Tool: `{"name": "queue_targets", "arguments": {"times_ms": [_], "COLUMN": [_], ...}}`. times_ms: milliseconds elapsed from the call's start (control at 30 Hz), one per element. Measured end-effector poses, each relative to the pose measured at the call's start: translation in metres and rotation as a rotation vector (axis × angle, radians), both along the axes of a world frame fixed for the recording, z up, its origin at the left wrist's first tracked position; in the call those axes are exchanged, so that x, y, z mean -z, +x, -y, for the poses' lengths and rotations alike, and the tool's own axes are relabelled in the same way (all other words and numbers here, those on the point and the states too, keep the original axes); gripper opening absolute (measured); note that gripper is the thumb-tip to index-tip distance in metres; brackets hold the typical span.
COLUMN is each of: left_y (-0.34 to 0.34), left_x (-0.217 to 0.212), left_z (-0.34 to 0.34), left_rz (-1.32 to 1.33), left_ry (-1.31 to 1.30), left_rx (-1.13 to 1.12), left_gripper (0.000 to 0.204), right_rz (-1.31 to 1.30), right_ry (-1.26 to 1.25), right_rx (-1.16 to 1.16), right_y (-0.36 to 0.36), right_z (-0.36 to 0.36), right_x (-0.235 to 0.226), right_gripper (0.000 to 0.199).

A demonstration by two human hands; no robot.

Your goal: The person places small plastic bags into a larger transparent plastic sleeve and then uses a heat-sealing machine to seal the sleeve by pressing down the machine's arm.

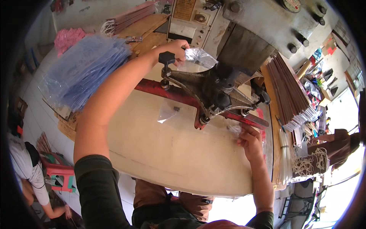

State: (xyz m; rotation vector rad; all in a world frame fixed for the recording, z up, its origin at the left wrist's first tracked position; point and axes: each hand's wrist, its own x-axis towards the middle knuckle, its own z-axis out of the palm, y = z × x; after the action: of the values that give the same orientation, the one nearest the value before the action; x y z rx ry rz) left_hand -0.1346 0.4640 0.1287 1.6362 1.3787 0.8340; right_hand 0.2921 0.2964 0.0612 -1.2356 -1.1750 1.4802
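Observation:
My left hand (176, 47) reaches over the machine's black arm and pinches the far edge of a clear plastic bag (198, 57) near a black knob (166, 58). My right hand (249, 140) rests on the cream worktable (171, 152) and holds the near corner of clear plastic film (234, 129) under the red bar (160, 88). The dark metal press head (217, 89) sits between both hands. A small clear bag (167, 112) lies flat on the table in front of the bar.
A pile of bluish clear bags (82, 70) lies at the left. Stacks of brown sheets (289, 91) stand at the right, with white cords (305, 164) below them. The grey machine body (263, 23) rises behind. Another person crouches by a pink stool (57, 175) at lower left.

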Motion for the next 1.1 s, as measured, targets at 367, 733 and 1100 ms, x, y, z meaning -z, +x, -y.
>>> {"name": "queue_targets", "arguments": {"times_ms": [367, 733, 1100], "left_y": [0.006, -0.020, -0.015], "left_x": [-0.010, 0.001, 0.013], "left_z": [0.010, 0.016, 0.251], "left_rz": [-0.001, 0.002, -0.183], "left_ry": [-0.071, -0.040, 0.571], "left_rx": [-0.009, -0.001, -0.521], "left_gripper": [0.052, 0.058, 0.023], "right_rz": [-0.068, -0.074, -0.094], "right_ry": [-0.029, -0.098, -0.047], "right_rx": [-0.015, -0.110, -0.140], "right_y": [0.007, 0.008, 0.007], "right_z": [-0.002, -0.002, -0.002], "right_x": [0.001, 0.002, 0.003], "right_gripper": [0.038, 0.039, 0.040]}}
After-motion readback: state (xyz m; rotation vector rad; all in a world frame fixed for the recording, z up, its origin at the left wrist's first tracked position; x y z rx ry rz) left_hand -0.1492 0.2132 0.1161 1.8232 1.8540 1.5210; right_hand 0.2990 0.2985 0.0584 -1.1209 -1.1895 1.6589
